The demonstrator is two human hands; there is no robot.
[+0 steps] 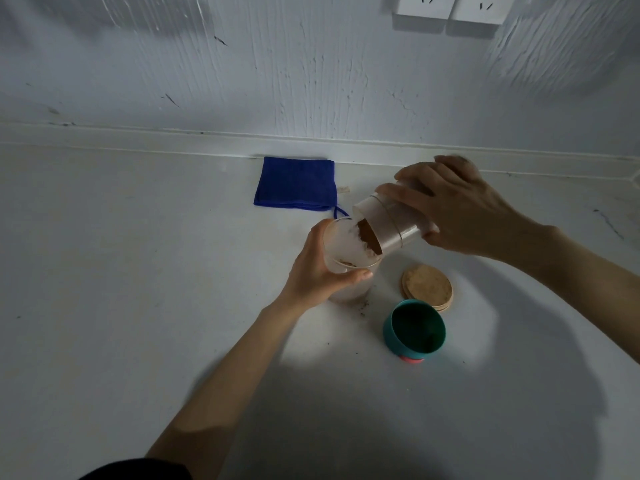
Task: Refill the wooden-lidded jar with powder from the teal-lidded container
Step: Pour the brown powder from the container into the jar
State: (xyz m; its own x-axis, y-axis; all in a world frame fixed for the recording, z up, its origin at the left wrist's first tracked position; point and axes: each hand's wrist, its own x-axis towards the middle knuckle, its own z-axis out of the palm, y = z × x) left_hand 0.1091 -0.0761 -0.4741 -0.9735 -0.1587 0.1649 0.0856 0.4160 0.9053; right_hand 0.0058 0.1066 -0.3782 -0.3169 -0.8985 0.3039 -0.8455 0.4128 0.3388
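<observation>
My left hand [320, 273] grips an open glass jar [349, 251] that stands on the white counter. My right hand [457, 209] holds a translucent container [388, 220] tipped steeply to the left, its mouth over the jar's rim. Brown powder [369, 237] lies at the container's mouth and spills into the jar. The round wooden lid [427, 287] lies flat on the counter to the right of the jar. The teal lid [415, 329] rests open side up just in front of the wooden lid.
A folded blue cloth [296, 183] lies near the back wall, behind the jar. A few specks of spilled powder [363, 308] dot the counter [138, 271] by the jar's base. Wall sockets [450, 6] sit high on the wall.
</observation>
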